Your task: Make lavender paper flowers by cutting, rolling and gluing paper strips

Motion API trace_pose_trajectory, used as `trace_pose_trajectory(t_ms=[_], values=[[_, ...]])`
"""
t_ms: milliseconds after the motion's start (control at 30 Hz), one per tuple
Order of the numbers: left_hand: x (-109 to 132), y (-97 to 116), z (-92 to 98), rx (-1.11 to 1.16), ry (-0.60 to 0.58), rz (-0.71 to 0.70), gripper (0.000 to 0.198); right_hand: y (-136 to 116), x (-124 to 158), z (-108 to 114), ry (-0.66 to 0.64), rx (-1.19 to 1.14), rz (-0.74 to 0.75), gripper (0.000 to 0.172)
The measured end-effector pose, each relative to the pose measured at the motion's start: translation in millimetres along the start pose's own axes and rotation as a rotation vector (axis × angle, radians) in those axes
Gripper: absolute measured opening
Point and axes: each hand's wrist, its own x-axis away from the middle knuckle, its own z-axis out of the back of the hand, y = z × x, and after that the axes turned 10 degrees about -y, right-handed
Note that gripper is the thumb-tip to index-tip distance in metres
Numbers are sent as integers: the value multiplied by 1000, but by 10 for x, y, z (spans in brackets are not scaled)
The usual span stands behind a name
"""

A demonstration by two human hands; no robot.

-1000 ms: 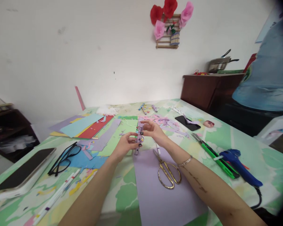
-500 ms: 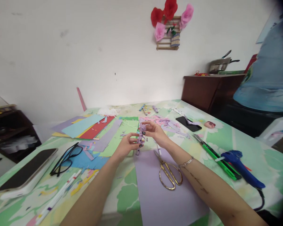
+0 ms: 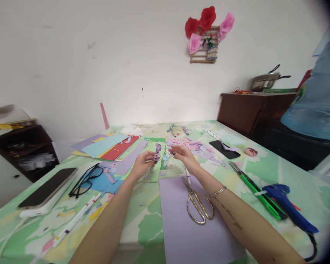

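Note:
My left hand (image 3: 143, 164) is closed around a slim purple paper roll (image 3: 157, 149) with dark spots, held upright above the green paper. The fingers hide part of its lower half. To the right, my right hand (image 3: 185, 158) hovers apart from the roll, fingers curved and spread, with nothing visible in it. Below the right wrist, gold-handled scissors (image 3: 195, 205) lie on a purple sheet (image 3: 178, 234), beside a white pen (image 3: 187, 176). Pink and purple paper scraps (image 3: 191, 145) are scattered behind the right hand.
Coloured sheets (image 3: 104, 146), black glasses (image 3: 85, 179), a phone on a white box (image 3: 48, 187) and white markers (image 3: 74, 222) lie at left. At right are a dark phone (image 3: 222, 149), a green cutter (image 3: 257, 190) and a blue glue gun (image 3: 288, 207). Small spotted rolls (image 3: 185, 130) lie at the back.
My right hand has let go of the purple roll and moved away to the right. The left hand keeps hold and has shifted slightly left. The camera view has turned a little left.

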Motion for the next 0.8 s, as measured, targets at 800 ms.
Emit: trace_pose_trajectory(t_ms=[800], values=[[-9, -55, -66, -129, 18, -40, 25, -142, 38, -215, 81, 180, 88, 7]])
